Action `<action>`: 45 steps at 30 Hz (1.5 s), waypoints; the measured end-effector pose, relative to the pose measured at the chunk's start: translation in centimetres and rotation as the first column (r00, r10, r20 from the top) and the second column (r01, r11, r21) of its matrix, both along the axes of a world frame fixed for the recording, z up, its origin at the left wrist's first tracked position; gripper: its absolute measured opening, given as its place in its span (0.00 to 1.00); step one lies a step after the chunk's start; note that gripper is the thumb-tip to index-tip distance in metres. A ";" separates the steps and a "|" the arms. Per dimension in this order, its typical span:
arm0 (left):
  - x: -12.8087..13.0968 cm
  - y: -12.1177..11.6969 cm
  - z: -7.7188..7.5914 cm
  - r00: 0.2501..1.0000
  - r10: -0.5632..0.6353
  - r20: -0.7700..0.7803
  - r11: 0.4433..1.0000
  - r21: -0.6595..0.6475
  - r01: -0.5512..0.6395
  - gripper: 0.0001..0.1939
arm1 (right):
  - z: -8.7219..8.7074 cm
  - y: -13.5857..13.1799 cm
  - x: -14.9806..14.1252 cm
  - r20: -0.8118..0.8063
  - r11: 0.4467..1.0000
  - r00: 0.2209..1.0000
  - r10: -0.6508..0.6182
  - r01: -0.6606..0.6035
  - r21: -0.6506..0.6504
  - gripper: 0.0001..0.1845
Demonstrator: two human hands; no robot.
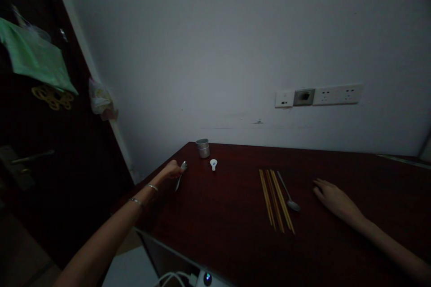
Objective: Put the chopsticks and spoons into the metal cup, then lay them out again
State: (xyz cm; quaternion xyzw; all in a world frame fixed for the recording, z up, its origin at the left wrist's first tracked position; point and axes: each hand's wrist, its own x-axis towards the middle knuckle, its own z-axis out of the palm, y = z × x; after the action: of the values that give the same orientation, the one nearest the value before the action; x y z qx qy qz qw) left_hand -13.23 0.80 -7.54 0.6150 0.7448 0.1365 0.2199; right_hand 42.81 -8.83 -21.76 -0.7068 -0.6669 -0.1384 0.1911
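My left hand (173,169), wearing bracelets at the wrist, is over the left side of the dark red table (215,215). Its fingers are closed on a metal spoon (183,166), whose bowl end points away and whose handle slants down toward the near side. Just to the right lies a small white spoon (213,163), with a grey metal cup (203,148) standing behind it. My right hand (333,197) rests palm down on the right, fingers loosely stretched, holding nothing. Left of it are a long-handled metal spoon (293,206) and several wooden chopsticks (276,202) laid side by side.
A pale wall with several sockets (336,94) rises behind the table. At the left is a dark door (50,143) hung with a green cloth (37,56). White cables (173,276) and a white power device (210,279) sit below the front edge.
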 end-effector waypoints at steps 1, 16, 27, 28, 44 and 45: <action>0.5 0.1 0.5 1.000 0.003 -0.014 1.000 -0.011 -0.003 0.12 | 0.1 0.0 -0.1 0.000 1.000 1.000 -0.002 0.002 -0.005 0.26; 20.9 -2.5 5.5 0.789 -0.588 0.178 0.807 0.189 0.559 0.09 | 8.2 -3.4 -9.1 -0.762 0.969 0.608 0.223 -0.226 0.103 0.19; 32.4 -5.3 3.3 0.647 -0.725 0.236 0.688 0.273 0.672 0.10 | 10.9 -6.1 -15.8 -0.973 0.943 -0.196 0.120 -0.283 0.173 0.16; 32.9 -5.4 3.0 0.643 -0.722 0.254 0.691 0.288 0.663 0.10 | 10.9 -6.1 -15.7 -0.972 0.947 -0.205 0.118 -0.270 0.172 0.15; 31.3 -7.9 5.1 0.152 -0.776 -0.612 -0.108 0.365 0.925 0.13 | 15.4 -6.8 -10.2 -0.960 0.891 0.278 -0.015 -0.433 -0.139 0.11; 31.2 -7.9 5.1 0.145 -0.764 -0.629 -0.101 0.338 0.936 0.12 | 15.8 -6.8 -10.0 -0.951 0.887 0.310 -0.012 -0.435 -0.153 0.11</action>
State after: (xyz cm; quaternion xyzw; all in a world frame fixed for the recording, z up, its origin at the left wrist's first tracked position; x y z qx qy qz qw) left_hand 17.97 -7.10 -2.46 0.9825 0.0713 0.1522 -0.0807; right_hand 32.80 -15.62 -5.95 -0.5818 -0.5366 0.4516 0.4119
